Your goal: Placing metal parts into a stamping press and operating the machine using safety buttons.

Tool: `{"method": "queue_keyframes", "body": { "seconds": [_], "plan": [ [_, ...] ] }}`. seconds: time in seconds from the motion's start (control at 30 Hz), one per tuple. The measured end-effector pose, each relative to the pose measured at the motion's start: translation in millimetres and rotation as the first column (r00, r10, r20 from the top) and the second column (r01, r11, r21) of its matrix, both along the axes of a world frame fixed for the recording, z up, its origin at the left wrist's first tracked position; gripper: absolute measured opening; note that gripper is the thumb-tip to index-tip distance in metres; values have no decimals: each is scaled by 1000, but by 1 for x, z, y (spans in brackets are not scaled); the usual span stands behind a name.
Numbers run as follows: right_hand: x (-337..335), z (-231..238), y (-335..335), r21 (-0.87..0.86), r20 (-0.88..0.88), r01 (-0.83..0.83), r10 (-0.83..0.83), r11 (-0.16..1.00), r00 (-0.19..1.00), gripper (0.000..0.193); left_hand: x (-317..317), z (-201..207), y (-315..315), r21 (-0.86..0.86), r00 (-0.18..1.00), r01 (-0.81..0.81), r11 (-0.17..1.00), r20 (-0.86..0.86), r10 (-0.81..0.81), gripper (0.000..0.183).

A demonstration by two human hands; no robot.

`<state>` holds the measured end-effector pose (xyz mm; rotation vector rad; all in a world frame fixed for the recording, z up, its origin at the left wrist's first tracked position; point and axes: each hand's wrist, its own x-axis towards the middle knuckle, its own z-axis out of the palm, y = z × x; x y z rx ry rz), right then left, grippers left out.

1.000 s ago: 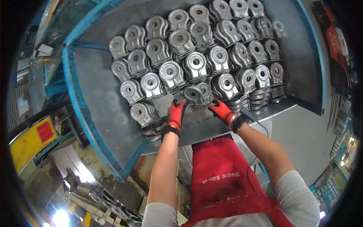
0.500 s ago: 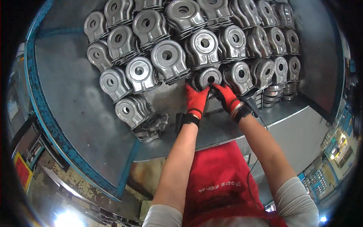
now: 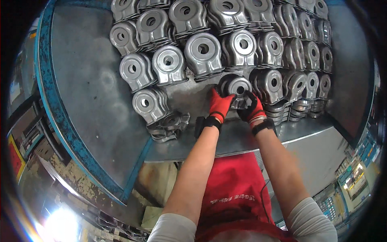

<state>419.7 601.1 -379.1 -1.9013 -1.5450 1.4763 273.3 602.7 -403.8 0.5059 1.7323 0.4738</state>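
A blue-rimmed metal tray is carrying rows of stacked grey ring-shaped castings. The left hand and right hand, both gloved, are gripping one casting stack between them at the tray's near edge.

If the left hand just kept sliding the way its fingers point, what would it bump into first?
The left hand already touches the metal part both hands grip; beyond it probably comes the next stack of parts, though depth is unclear.

Blue-edged grey steel table, workshop floor
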Motion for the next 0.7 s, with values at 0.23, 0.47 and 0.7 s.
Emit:
{"method": "queue_keyframes", "body": {
  "seconds": [0.23, 0.47, 0.7],
  "plan": [
    [-13, -33, -15, -967, -154, 242, -943, 81, -296, 23, -3, -11, -6, 48, 998, 49, 998, 27, -50, 94],
    [-30, -25, -13, -916, -387, 235, -870, 325, -304, 21, -2, -16, 12, 87, 958, -158, 984, 256, 132, 66],
    [-19, -60, -37, -253, -449, 541, -593, 802, 668, 30, 17, 20, 23, 58, 915, -364, 930, 211, 345, 77]
  ]
}}
